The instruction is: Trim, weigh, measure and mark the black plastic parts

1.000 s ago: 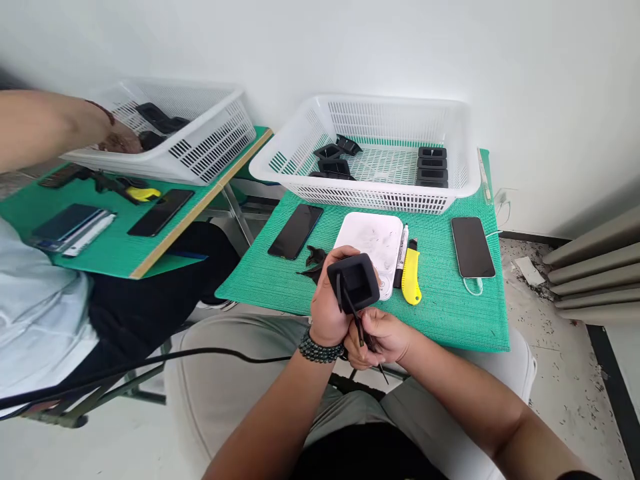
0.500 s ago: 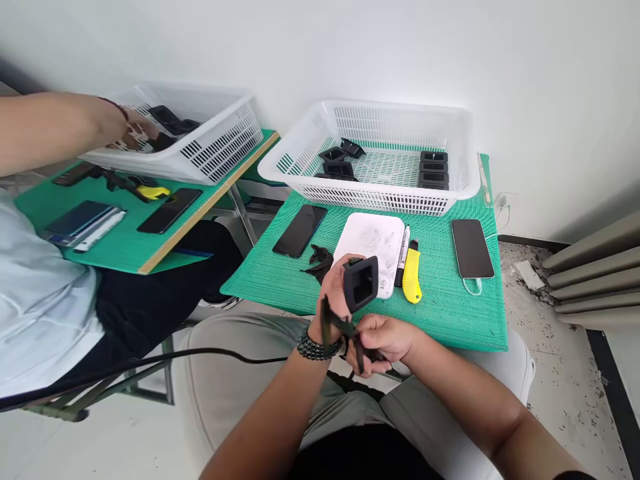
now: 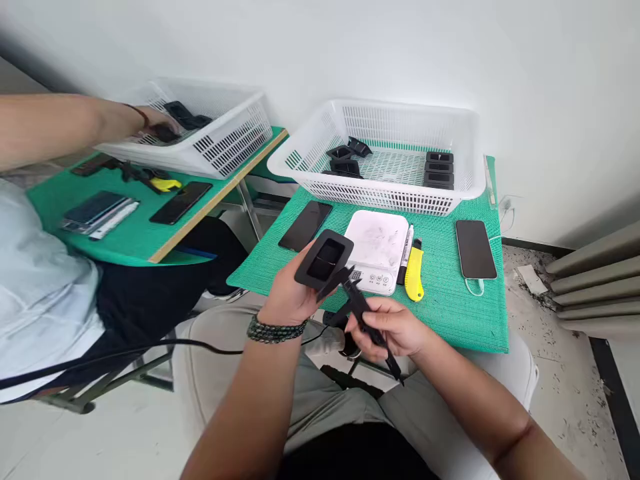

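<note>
Though unclear underneath, left grip point(image 3: 293, 292) below and around black frame point(image 3: 326, 257), right grip point(image 3: 400, 330) around caliper point(image 3: 360, 307).

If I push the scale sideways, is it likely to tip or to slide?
The scale looks low and broad, so probably would not tip. The woven mat might make it drag. Pushed right, it would likely nudge the marker close alongside.

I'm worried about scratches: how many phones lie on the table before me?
2: a phone left of the white scale, just beyond your left hand; a cabled phone right of the yellow cutter.
</note>
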The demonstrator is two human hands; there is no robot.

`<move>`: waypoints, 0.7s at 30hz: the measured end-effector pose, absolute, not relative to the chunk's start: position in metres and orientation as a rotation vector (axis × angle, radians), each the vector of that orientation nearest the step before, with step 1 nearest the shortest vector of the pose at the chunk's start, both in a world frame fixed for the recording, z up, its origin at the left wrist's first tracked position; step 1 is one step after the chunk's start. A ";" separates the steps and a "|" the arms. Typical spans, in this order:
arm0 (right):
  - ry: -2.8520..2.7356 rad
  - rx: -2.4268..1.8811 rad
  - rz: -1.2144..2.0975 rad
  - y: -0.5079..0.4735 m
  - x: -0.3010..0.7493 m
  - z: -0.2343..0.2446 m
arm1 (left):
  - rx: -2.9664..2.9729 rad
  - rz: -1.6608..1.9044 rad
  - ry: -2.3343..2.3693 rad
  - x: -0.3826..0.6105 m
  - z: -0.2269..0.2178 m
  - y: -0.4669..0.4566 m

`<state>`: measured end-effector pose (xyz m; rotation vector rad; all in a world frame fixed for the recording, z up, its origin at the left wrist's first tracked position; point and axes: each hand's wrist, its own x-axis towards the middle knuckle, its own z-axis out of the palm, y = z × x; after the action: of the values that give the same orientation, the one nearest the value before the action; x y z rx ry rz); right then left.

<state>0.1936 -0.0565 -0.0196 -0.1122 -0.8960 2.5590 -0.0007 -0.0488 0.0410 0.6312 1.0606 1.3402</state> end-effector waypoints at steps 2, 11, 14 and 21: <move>-0.998 -0.342 2.321 -0.053 0.198 -0.017 | 0.641 1.313 1.084 -0.004 0.048 -0.052; -1.634 -0.785 1.535 -0.045 0.205 -0.023 | 0.695 1.290 1.295 0.015 0.069 -0.057; -1.741 -0.754 1.452 -0.047 0.206 -0.021 | 0.712 1.282 1.359 0.017 0.068 -0.055; -1.823 -0.698 1.336 -0.047 0.207 -0.017 | 0.733 1.250 1.375 0.015 0.062 -0.056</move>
<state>0.2073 -0.0470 -0.0173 -0.6976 -1.8226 1.3362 0.0153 -0.0556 0.0624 0.7332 1.3751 1.2496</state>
